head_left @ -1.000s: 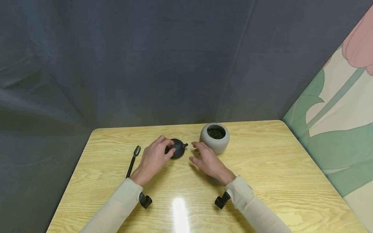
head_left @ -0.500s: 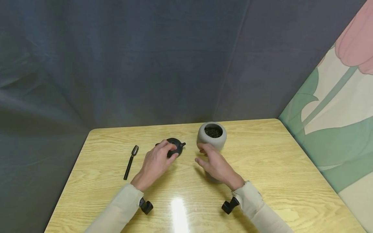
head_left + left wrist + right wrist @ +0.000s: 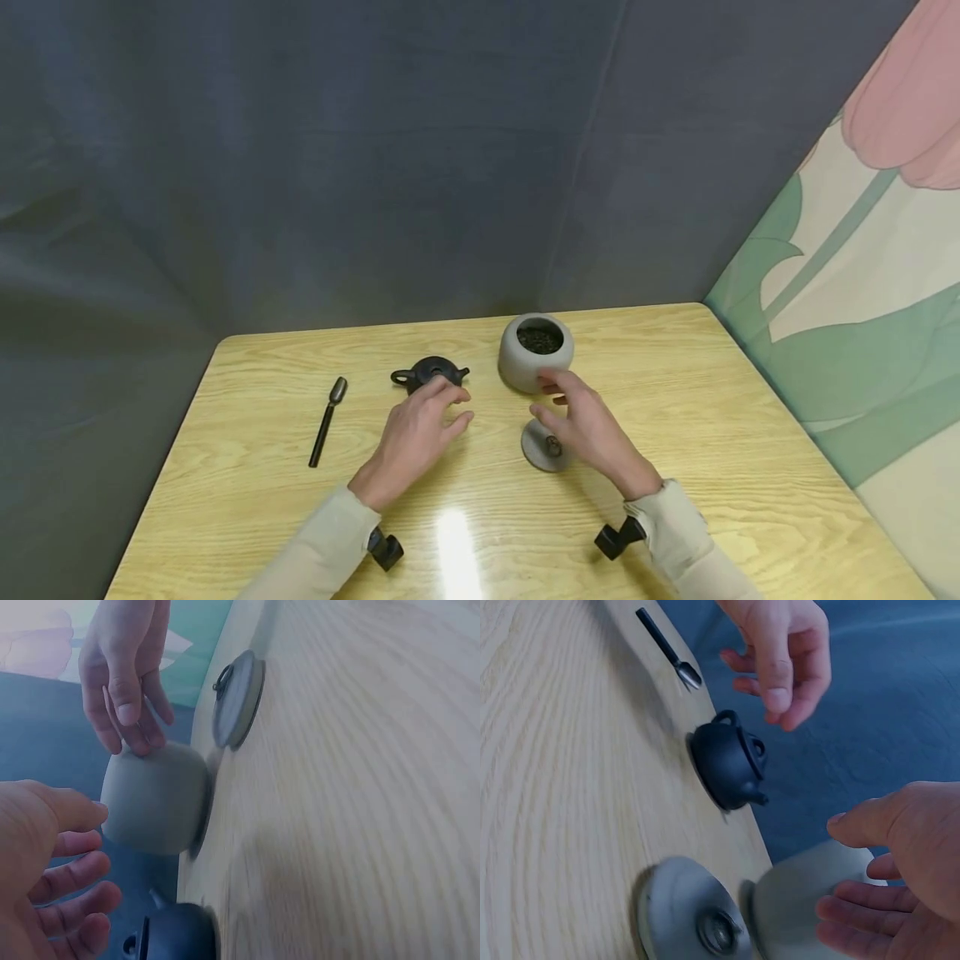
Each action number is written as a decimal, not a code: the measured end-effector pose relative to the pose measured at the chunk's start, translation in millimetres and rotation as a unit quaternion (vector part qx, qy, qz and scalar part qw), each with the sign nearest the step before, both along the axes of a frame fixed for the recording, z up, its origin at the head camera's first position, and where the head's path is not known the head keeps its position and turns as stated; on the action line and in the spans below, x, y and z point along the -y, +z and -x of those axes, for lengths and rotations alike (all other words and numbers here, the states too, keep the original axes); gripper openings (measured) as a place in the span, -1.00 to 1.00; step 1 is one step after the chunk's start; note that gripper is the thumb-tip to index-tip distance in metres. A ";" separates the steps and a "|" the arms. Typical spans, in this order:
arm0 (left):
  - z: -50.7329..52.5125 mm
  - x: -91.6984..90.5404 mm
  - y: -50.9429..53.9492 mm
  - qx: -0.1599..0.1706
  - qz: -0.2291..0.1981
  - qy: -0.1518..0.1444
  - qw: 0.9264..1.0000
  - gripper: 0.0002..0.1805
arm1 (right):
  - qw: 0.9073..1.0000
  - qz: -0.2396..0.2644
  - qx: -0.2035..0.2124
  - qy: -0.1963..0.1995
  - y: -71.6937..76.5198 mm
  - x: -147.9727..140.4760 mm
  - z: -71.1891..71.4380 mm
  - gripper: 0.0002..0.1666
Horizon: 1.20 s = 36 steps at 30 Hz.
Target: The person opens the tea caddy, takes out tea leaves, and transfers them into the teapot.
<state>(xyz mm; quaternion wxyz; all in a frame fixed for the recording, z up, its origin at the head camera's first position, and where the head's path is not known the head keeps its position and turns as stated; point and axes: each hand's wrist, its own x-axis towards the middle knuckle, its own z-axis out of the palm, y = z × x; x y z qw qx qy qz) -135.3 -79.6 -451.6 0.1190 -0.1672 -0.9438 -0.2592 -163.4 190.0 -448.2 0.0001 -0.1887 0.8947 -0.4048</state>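
My left hand [image 3: 420, 437] hovers just in front of a small black teapot [image 3: 431, 366], fingers loosely bent and holding nothing. In the right wrist view the teapot [image 3: 724, 765] stands upright with its own lid on, apart from that hand. My right hand [image 3: 596, 429], also holding nothing, is in the air by a round grey jar [image 3: 517, 362] filled with dark dried tea leaves. Below that hand a grey jar lid [image 3: 536, 450] with a ring-like knob lies flat on the table, partly covered by the hand in the head view.
A small black-handled scoop [image 3: 326, 423] lies on the wooden table [image 3: 247, 508] to the left of the teapot. A dark curtain [image 3: 375, 167] hangs behind the table, and a flower-patterned cloth [image 3: 862, 292] is on the right.
My left hand has drawn back from the teapot toward me. The right hand has moved right and toward me, uncovering the jar lid. The head view has shifted slightly.
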 end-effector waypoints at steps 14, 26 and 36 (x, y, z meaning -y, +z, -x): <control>-6.0 -17.5 -4.1 0.009 0.001 -0.028 1.000 -0.74 | 0.999 -0.024 -0.013 -0.047 11.1 -27.5 4.5 -0.33; -8.9 -41.0 -11.4 0.046 0.017 -0.058 0.997 -0.74 | 0.997 -0.030 -0.018 -0.076 10.9 -37.8 24.7 -0.28; -3.8 -71.7 -20.2 0.073 0.027 -0.113 0.991 -0.67 | 0.997 -0.027 -0.004 -0.077 3.7 -33.4 42.6 -0.06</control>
